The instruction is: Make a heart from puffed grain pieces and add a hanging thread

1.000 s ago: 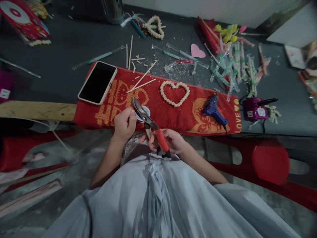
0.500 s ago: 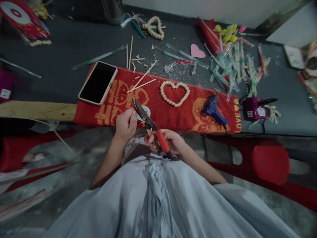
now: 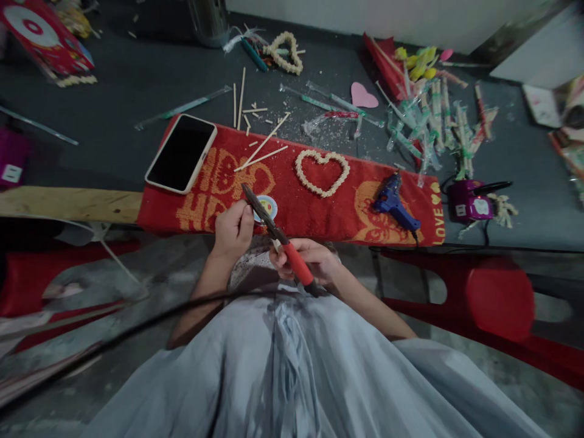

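My right hand (image 3: 306, 260) is closed round the red handles of a pair of cutters (image 3: 274, 229), whose metal blades point up and left. My left hand (image 3: 233, 229) is pinched shut beside the blades, holding something small that I cannot make out. Just beyond the blades a small round disc (image 3: 269, 207) lies on the red towel (image 3: 356, 213). Both hands hover at the towel's near edge, above my pale grey lap.
On the towel lie a phone (image 3: 181, 152), thin wooden sticks (image 3: 262, 152), a beaded heart (image 3: 322, 171) and a blue glue gun (image 3: 392, 201). Behind are another beaded heart (image 3: 285, 53), a pink paper heart (image 3: 362, 95), wrapped sticks (image 3: 438, 121) and a purple device (image 3: 469, 201). A red stool (image 3: 497, 298) stands at right.
The cutter blades have closed together and the handles are squeezed tighter. A dark cord has swung across the lower left of the view. The hands stay in place.
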A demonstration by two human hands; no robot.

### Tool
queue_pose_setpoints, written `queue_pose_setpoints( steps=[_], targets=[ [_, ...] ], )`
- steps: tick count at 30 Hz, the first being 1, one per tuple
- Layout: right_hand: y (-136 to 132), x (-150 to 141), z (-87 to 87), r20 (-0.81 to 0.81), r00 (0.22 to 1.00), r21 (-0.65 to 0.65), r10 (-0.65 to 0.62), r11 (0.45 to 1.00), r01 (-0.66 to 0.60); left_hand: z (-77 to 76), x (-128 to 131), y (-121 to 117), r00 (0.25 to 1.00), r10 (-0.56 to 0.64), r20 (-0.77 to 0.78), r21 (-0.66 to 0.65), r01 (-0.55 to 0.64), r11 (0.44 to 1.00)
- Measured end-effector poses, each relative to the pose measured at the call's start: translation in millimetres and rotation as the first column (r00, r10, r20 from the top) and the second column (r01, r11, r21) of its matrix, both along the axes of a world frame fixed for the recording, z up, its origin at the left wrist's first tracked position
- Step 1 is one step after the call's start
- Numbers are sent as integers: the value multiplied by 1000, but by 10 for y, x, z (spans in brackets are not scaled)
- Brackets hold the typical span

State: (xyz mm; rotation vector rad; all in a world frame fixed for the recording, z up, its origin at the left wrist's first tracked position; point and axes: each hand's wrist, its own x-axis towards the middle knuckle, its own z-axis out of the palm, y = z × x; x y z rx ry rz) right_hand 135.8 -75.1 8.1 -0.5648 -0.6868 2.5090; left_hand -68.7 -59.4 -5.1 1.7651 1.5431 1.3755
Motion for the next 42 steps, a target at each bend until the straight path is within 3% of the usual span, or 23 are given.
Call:
queue_pose_setpoints(
  steps=[17, 32, 42],
  targets=[
    [-51, -57, 109, -54, 998, 11, -29, 1000, 29, -29, -20, -19, 999, -35, 17, -12, 36, 999],
    [56, -97, 216, -47, 998, 35, -39, 999, 40, 7, 10, 58, 1000, 11, 4, -5, -11, 1000],
    [61, -84, 177, -107, 994, 71, -2, 997, 9, -38, -6, 52, 1000, 8, -10, 6, -8, 1000]
  ],
)
